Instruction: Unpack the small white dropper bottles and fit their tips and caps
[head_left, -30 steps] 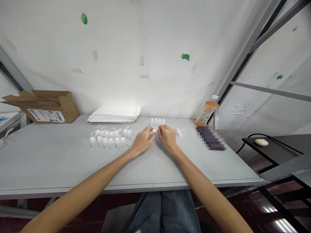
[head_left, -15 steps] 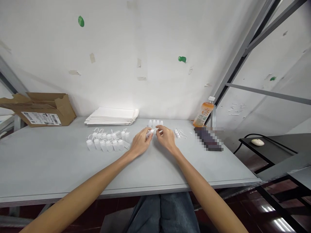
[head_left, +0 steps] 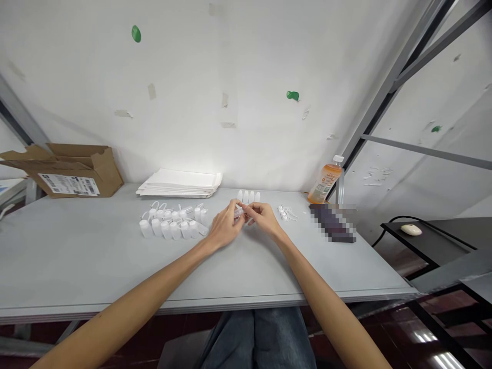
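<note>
My left hand (head_left: pixel 226 225) and my right hand (head_left: pixel 263 219) meet at the middle of the grey table (head_left: pixel 77 256). The left hand grips a small translucent plastic bottle (head_left: pixel 239 211). My right fingertips pinch a small white piece at the bottle's end, though the fingers hide most of it. Just behind the hands stands a short row of white dropper-bottle caps (head_left: pixel 248 197). Left of my left hand lie several tethered plastic bottles (head_left: pixel 171 228). Right of my right hand is a small heap of white tethered caps (head_left: pixel 286 212).
An open cardboard box (head_left: pixel 73 171) and a stack of white paper sheets (head_left: pixel 179 183) stand at the table's back. An orange drink bottle (head_left: pixel 325 177) and a pixelated dark object (head_left: pixel 332 223) are at the right. A white mouse (head_left: pixel 411 229) sits on a black side table.
My hands have moved closer together, with the fingers now meeting around the bottle. The view has shifted slightly.
</note>
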`<state>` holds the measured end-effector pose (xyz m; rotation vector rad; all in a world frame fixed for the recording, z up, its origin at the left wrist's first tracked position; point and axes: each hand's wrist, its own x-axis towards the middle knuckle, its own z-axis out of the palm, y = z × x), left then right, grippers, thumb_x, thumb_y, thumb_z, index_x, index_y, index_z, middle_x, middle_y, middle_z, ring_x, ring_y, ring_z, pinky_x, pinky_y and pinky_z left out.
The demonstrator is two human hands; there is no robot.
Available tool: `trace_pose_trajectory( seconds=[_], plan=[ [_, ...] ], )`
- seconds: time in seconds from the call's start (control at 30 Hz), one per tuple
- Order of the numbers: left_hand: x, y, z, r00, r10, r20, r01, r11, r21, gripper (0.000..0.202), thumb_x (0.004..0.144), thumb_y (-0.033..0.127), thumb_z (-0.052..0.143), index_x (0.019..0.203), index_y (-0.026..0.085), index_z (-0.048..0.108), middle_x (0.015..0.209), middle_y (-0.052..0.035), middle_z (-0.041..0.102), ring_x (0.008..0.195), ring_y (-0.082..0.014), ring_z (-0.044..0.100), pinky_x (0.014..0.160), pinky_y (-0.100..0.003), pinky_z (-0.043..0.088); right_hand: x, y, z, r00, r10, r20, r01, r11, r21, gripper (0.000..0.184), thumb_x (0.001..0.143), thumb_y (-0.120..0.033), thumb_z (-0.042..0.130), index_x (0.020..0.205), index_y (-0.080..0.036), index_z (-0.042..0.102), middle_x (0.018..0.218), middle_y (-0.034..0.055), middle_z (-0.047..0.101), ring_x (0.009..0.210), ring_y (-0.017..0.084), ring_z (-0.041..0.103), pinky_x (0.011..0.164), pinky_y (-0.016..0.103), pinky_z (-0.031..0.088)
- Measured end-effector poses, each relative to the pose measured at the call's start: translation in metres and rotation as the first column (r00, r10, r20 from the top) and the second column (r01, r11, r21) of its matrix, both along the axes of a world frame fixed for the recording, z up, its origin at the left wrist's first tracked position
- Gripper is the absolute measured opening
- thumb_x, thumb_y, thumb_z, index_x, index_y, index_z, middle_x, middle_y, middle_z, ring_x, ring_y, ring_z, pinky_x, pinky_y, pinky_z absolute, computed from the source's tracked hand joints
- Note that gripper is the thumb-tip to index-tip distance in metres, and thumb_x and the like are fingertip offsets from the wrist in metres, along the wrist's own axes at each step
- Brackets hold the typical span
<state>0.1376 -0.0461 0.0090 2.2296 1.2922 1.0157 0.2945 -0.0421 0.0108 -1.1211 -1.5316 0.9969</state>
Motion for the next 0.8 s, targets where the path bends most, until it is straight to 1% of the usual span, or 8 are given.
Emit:
trace_pose_trajectory(
  seconds=[0.13,0.23,0.37,0.47,0.57,0.67,0.8],
  plan=[
    [0.0003,0.0016,-0.0013,1.000,-0.007,0.019,0.007,1.000,0.012,0.019,0.090,0.029,0.045,0.107,0.023,0.050,0.084,0.0001,0.066,0.064,-0.0171,0.057,0.063,-0.029,0.041,0.0001,0.0005,0.0006,0.998,0.020,-0.055,-0.022,0.999,-0.028,0.048,0.074,-0.063,0.066,0.068,-0.016,0.062,0.067,0.0043,0.063,0.062,0.016,0.062,0.056,0.027,0.052],
    [0.0005,0.0036,-0.0041,1.000,0.015,0.017,-0.016,0.998,0.055,0.016,0.090,0.030,0.049,0.103,0.024,0.055,0.091,-0.0006,0.069,0.065,-0.0161,0.059,0.064,-0.029,0.041,0.0002,0.0008,0.0010,0.994,0.019,-0.104,-0.026,0.997,-0.069,0.050,0.071,-0.065,0.069,0.066,-0.016,0.061,0.064,0.0034,0.062,0.059,0.016,0.062,0.056,0.029,0.054],
    [0.0004,0.0048,-0.0075,0.998,0.055,0.006,-0.055,0.992,0.109,0.020,0.090,0.032,0.051,0.106,0.024,0.059,0.097,-0.0014,0.071,0.067,-0.0161,0.061,0.066,-0.029,0.044,0.0009,0.0005,0.0023,0.994,0.005,-0.109,-0.014,0.997,-0.081,0.051,0.070,-0.066,0.070,0.065,-0.016,0.060,0.063,0.0032,0.062,0.057,0.015,0.062,0.055,0.028,0.053],
    [0.0003,0.0046,-0.0083,0.997,0.081,-0.013,-0.080,0.993,0.089,0.022,0.090,0.034,0.052,0.109,0.024,0.060,0.092,-0.0010,0.072,0.067,-0.0169,0.063,0.066,-0.029,0.044,0.0010,0.0000,0.0031,0.995,-0.009,-0.097,0.001,0.997,-0.082,0.051,0.070,-0.066,0.070,0.064,-0.016,0.059,0.062,0.0031,0.061,0.056,0.015,0.062,0.053,0.028,0.053],
    [0.0003,0.0042,-0.0084,0.997,0.071,-0.041,-0.068,0.995,0.068,0.024,0.091,0.035,0.051,0.110,0.024,0.060,0.087,-0.0009,0.072,0.067,-0.0180,0.063,0.065,-0.029,0.043,0.0001,-0.0010,0.0035,0.994,-0.036,-0.103,0.027,0.995,-0.094,0.052,0.069,-0.067,0.071,0.061,-0.017,0.058,0.057,0.0023,0.059,0.053,0.016,0.061,0.053,0.029,0.053],
    [0.0002,0.0038,-0.0085,0.997,0.057,-0.056,-0.053,0.996,0.076,0.023,0.093,0.036,0.048,0.108,0.024,0.062,0.090,-0.0019,0.072,0.068,-0.0184,0.063,0.064,-0.029,0.043,-0.0011,-0.0025,0.0047,0.992,-0.040,-0.123,0.028,0.995,-0.097,0.052,0.069,-0.066,0.071,0.058,-0.017,0.056,0.052,0.0013,0.056,0.051,0.016,0.060,0.054,0.030,0.053],
    [-0.0007,0.0041,-0.0086,0.996,0.056,-0.066,-0.051,0.996,0.077,0.024,0.094,0.035,0.046,0.108,0.024,0.062,0.096,-0.0028,0.072,0.073,-0.0193,0.065,0.065,-0.029,0.042,-0.0013,-0.0037,0.0067,0.988,0.004,-0.153,-0.022,0.993,-0.117,0.051,0.067,-0.066,0.072,0.061,-0.017,0.057,0.057,0.0016,0.058,0.054,0.016,0.061,0.055,0.030,0.054]
  ],
)
